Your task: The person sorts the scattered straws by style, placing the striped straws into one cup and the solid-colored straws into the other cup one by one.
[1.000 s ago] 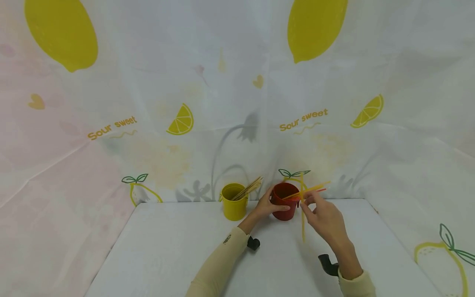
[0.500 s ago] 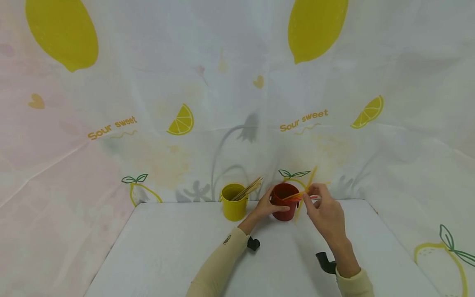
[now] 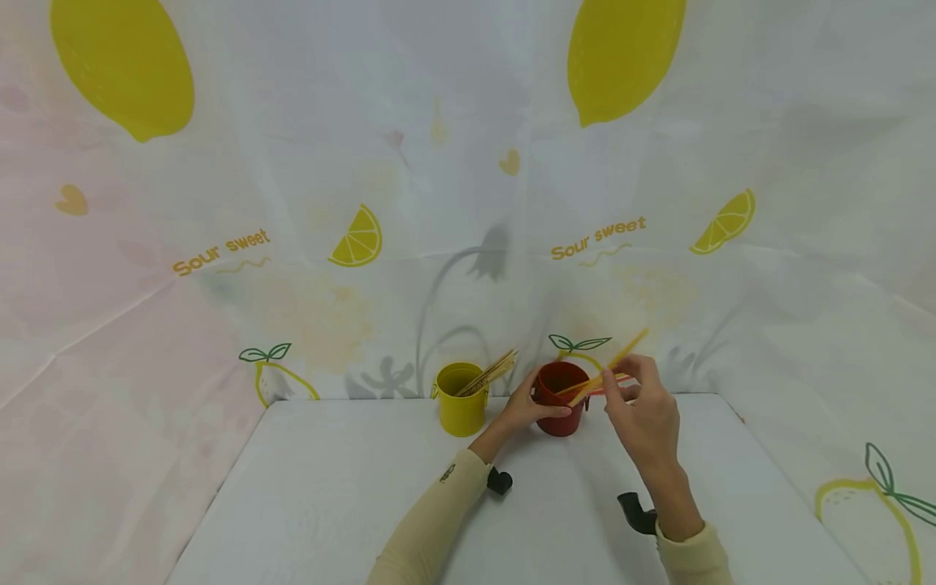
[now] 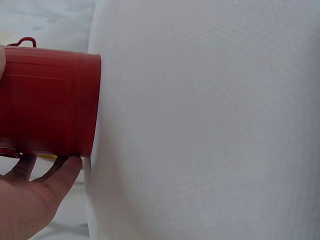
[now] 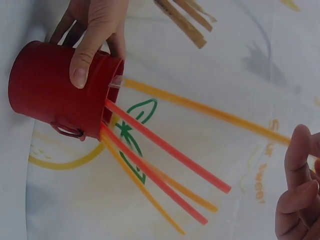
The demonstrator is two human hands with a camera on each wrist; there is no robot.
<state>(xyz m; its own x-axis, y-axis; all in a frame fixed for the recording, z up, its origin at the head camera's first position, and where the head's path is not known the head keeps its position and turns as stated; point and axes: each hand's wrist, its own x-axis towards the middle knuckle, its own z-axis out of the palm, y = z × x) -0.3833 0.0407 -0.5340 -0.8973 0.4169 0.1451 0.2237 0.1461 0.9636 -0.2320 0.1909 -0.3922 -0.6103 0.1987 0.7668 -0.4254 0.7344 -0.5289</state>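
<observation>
My left hand [image 3: 522, 408] grips the small red bucket [image 3: 561, 424], thumb along its near side, fingers behind. In the left wrist view, the bucket's base meets the white tabletop. Several red and orange straws [image 5: 170, 145] lean out of the bucket's mouth, on its right side. Between thumb and fingers, my right hand [image 3: 647, 418] pinches a yellow-orange straw [image 5: 200, 106] near its upper part. This straw slants, its clear lower end at the bucket's rim; whether that end is inside or just in front, I cannot tell.
A yellow bucket [image 3: 462, 418] stands left of the red one, thin wooden-looking sticks [image 3: 490, 374] leaning out of it. Both buckets stand near the table's back edge, before a lemon-print cloth [image 3: 409, 317]. Black curved pieces [image 3: 500, 481] are fixed at both wrists.
The straw in my right hand has turned from upright to slanting, its lower end swinging up and left to the red bucket's rim. The left hand and both buckets stay put.
</observation>
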